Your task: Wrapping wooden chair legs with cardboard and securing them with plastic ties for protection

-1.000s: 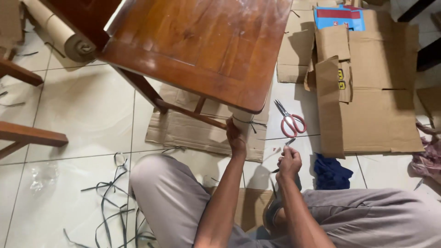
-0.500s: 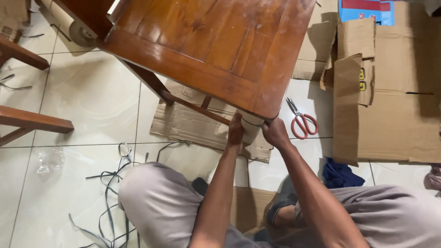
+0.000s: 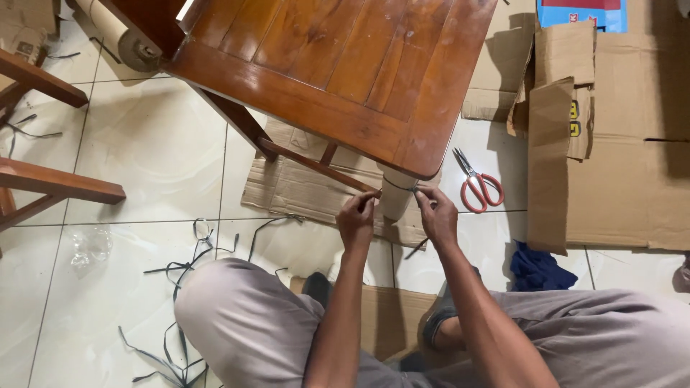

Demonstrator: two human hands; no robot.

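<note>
A brown wooden table (image 3: 338, 65) stands over me, and its near leg (image 3: 395, 197) is wrapped in pale paper. A thin dark strap (image 3: 397, 187) runs around that wrapped leg. My left hand (image 3: 357, 219) pinches the strap's left end beside the leg. On the other side of the leg, my right hand (image 3: 435, 212) pinches the strap's right end. Both hands sit just below the table's corner, one on each side of the leg.
Red-handled scissors (image 3: 476, 183) lie on the tile right of the leg. Flattened cardboard (image 3: 618, 165) covers the floor at right, another sheet (image 3: 302, 190) lies under the table. A blue cloth (image 3: 535, 269), loose dark straps (image 3: 180, 273), a paper roll (image 3: 118, 32) and wooden furniture legs (image 3: 57, 183) lie around.
My right hand came up from near my knee to the wrapped leg. Both hands went from clasping the leg to pinching the strap's ends on either side.
</note>
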